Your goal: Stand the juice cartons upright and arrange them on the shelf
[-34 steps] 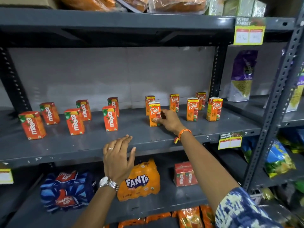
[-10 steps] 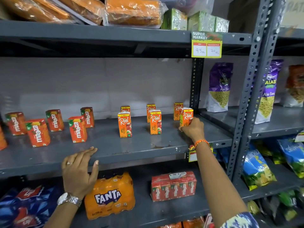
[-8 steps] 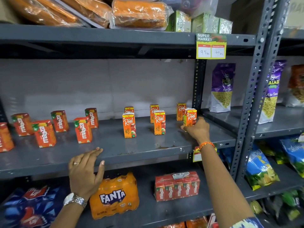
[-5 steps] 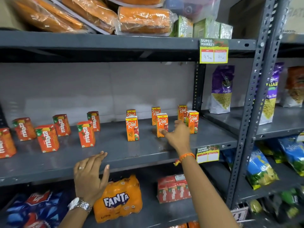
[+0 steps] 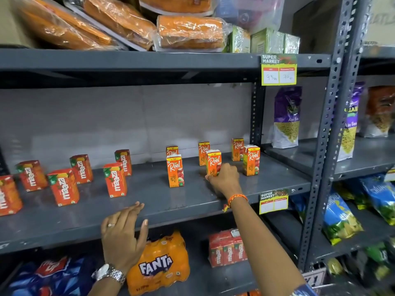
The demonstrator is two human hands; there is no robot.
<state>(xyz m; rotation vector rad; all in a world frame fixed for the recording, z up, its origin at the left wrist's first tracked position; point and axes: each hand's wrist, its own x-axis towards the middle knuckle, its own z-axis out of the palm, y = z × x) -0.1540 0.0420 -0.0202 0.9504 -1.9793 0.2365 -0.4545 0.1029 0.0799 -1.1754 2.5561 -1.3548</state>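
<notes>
Several orange Real juice cartons stand upright on the grey shelf (image 5: 149, 201), right of centre. My right hand (image 5: 224, 180) grips the base of the middle front Real carton (image 5: 213, 161). Another front carton (image 5: 175, 170) stands to its left and one (image 5: 251, 160) to its right, with three more behind. Several red Maaza cartons (image 5: 115, 180) stand upright on the left half. My left hand (image 5: 124, 233) rests flat on the shelf's front edge, fingers spread, holding nothing.
A Fanta bottle pack (image 5: 159, 265), a Maaza multipack (image 5: 227, 248) and a Thums Up pack (image 5: 49, 276) lie on the shelf below. Wrapped orange packs (image 5: 190, 33) sit on the shelf above. A perforated upright post (image 5: 329, 129) and snack bags (image 5: 286, 118) stand to the right.
My right hand left the rightmost front Real carton, moved left and took hold of the middle front one. My left hand stayed on the shelf edge.
</notes>
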